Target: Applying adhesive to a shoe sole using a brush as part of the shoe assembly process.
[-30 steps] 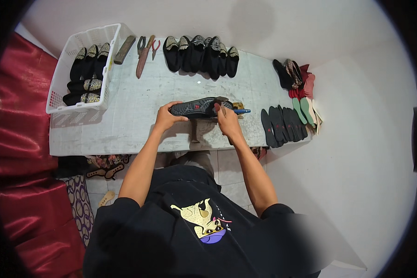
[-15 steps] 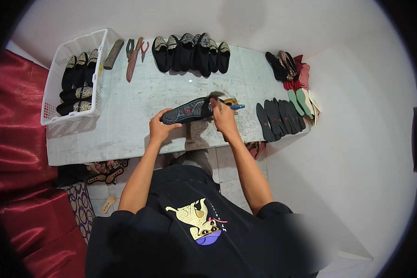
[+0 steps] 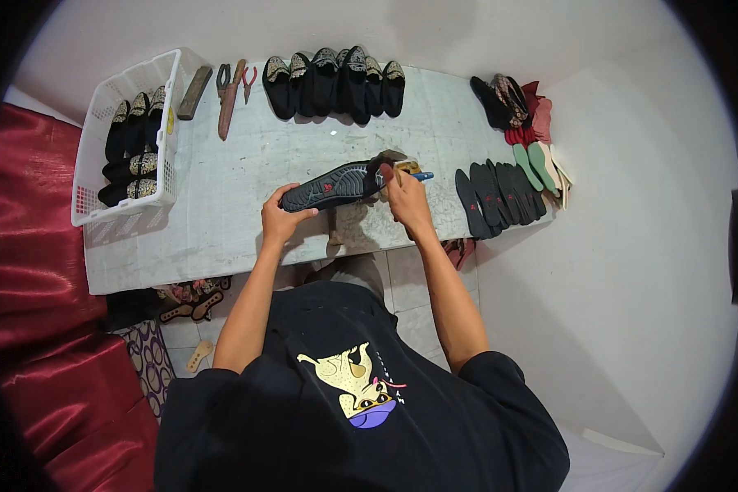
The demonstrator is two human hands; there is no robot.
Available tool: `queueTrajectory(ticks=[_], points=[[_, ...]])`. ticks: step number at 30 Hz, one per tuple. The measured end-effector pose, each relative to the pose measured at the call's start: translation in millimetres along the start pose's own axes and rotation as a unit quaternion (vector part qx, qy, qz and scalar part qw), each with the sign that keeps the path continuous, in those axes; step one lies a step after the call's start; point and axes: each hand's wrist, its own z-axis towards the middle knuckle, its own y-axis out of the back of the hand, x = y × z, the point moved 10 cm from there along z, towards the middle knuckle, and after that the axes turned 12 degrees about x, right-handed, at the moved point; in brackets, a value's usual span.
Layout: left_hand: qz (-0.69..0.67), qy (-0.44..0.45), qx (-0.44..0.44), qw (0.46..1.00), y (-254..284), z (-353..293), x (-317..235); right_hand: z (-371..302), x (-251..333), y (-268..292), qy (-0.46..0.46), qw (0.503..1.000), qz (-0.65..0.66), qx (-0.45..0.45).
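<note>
A black slipper (image 3: 328, 189) is held sole-up and slanted above the table, its ridged underside bearing a small red mark. My left hand (image 3: 280, 220) grips its left end, thumb along the near edge. At the other end, my right hand (image 3: 408, 199) is closed around what looks like a hammer with a dark reddish handle. Its dark grey head (image 3: 392, 154) is over the slipper's right end; whether it touches cannot be made out. Just behind my right hand lie a yellow object (image 3: 407, 167) and a blue piece (image 3: 422, 175), both partly hidden.
Finished slippers (image 3: 336, 86) line the table's far edge. A white basket (image 3: 172, 123) with slippers stands left, near a dark block (image 3: 195, 93), a brown-handled tool (image 3: 231, 98) and red pliers (image 3: 249, 82). Black soles (image 3: 500, 197) and green insoles (image 3: 539, 164) lie right. A post-like piece (image 3: 334, 225) is below the slipper.
The hammer's head, blurred by motion before, now shows more clearly at the slipper's right end. My left hand keeps its hold. The whole view has shifted slightly.
</note>
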Motion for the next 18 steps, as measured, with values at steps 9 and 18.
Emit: queueTrajectory(ticks=[9,18], points=[[-0.03,-0.027,0.038,0.998,-18,29,-6,-15,-30,9,-0.053,0.996,0.063,0.044],[-0.013,-0.028,0.113,0.993,-55,57,-44,-24,-23,26,-0.027,0.998,0.028,0.056]])
